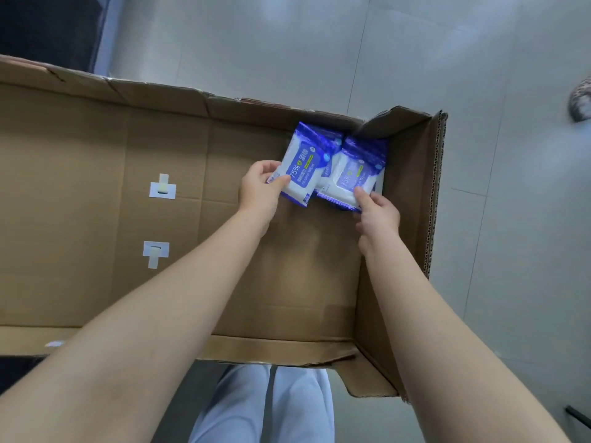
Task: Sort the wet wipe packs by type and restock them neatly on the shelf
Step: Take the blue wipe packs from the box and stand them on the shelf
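Note:
Two blue-and-white wet wipe packs lie in the far right corner of a wide, shallow cardboard box (198,161). My left hand (260,187) grips the left pack (303,164) by its near left edge, thumb on top of the label. My right hand (377,215) pinches the near edge of the right pack (355,174), which leans against the box's right wall. At least one more pack edge shows between and under these two. The two packs carry the same "75%" alcohol label.
The box floor holds two white tape tabs (162,188) (155,253) at the left. The box's right wall (412,199) and torn far flap (393,118) close in the corner. Grey tiled floor (319,49) lies beyond; my legs in pale trousers (265,407) stand below the box.

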A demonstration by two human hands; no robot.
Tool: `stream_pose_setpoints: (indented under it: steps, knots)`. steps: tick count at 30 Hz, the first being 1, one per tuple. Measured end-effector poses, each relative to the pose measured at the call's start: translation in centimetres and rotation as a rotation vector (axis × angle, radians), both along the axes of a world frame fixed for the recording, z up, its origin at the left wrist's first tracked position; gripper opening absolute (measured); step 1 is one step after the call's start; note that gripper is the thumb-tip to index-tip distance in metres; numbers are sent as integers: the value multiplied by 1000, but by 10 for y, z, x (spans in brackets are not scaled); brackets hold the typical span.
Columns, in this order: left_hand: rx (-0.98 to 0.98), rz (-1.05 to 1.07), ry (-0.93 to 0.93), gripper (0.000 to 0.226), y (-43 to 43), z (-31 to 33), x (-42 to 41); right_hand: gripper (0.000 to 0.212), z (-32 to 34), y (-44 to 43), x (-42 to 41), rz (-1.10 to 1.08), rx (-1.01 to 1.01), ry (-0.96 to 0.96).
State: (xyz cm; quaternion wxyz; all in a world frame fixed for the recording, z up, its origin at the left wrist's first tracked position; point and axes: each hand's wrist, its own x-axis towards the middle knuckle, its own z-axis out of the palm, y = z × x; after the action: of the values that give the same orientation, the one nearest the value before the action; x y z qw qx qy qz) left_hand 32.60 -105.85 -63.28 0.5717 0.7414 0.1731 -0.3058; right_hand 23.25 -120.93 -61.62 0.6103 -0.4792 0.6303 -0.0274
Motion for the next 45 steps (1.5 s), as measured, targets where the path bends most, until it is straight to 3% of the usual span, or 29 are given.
stream_pose_setpoints:
  steps: [5,8,12,15,18,23,31,35,38,45]
  knots:
    - [-152,198,18,15,30,58,-25,3,49,14,-22,-34,182,-220]
    - [-279,333,27,13,54,121,-49,8,108,31,-39,-40,291,-386]
    - [-441,497,-27,11,93,238,-90,26,217,55,-60,141,399,-613]
    - [-539,598,-61,23,131,321,-123,32,306,77,-72,246,454,-749]
    - [-579,656,-108,41,168,391,-151,28,383,108,-78,374,444,-794]
    - [-605,784,-316,29,229,482,-186,36,475,172,-74,608,324,-786]
    - [-537,885,-579,17,379,562,-227,30,549,310,-65,795,391,-811]
    - [-471,899,-669,13,473,589,-249,48,572,405,-69,833,489,-824]
    - [-402,903,-721,14,545,606,-265,37,585,478,-72,877,532,-837]
    - [-336,973,-768,20,666,626,-277,19,601,609,-69,1076,409,-913]
